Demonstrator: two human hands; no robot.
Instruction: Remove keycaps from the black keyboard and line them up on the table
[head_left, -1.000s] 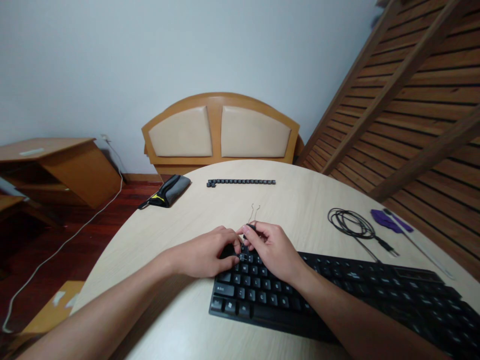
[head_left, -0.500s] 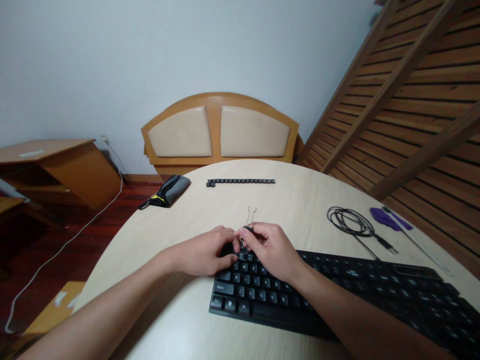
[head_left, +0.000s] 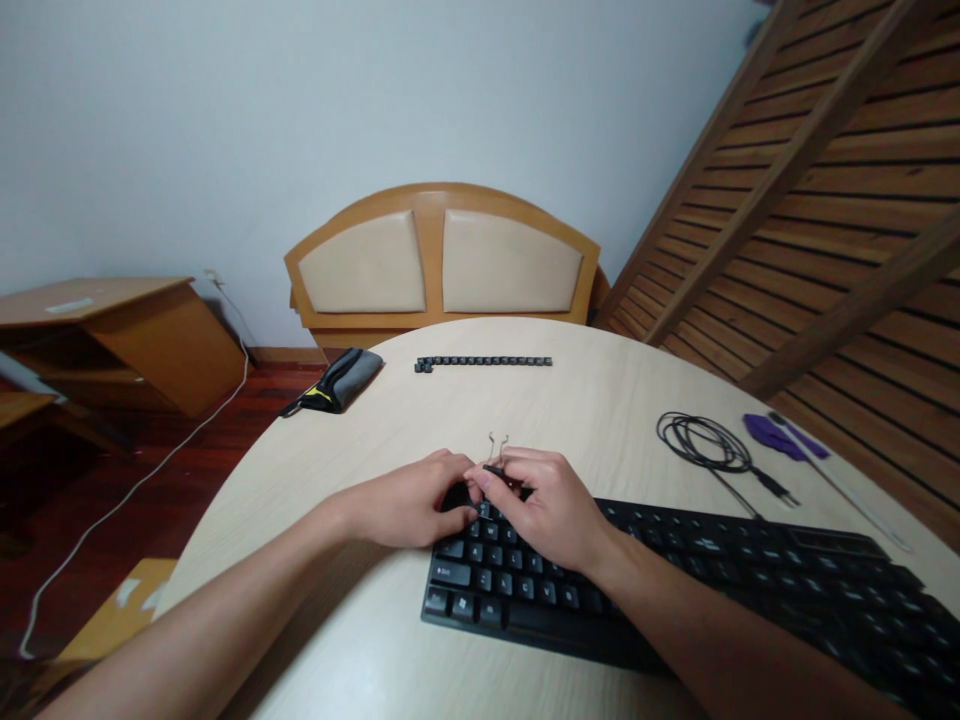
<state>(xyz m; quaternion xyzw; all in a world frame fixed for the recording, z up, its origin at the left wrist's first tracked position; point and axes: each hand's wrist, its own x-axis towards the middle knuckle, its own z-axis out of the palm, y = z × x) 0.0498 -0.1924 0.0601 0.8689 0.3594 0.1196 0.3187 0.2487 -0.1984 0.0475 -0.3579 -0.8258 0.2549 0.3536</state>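
A black keyboard (head_left: 555, 615) lies across the near part of the round table. My right hand (head_left: 551, 500) is above its upper left keys, closed in a pinch on a wire keycap puller (head_left: 496, 450). The two bent wire tips of the puller point up and away from me, and its dark handle is between my fingers. My left hand (head_left: 409, 500) is curled over the keyboard's upper left corner, thumb on the keys. Its fingertips are close against those of my right hand, and what is under them is partly hidden.
A row of black keycaps (head_left: 487, 361) lies at the table's far side. A dark folded pouch (head_left: 349, 380) sits to their left. On the right are a coiled USB cable (head_left: 701, 440), a purple cloth (head_left: 776, 435) and a thin brush (head_left: 844, 485).
The puller's wire tips have dropped lower and slightly left as my right fingers shifted. My left hand stays at the keyboard's corner. The camera view has moved very slightly.
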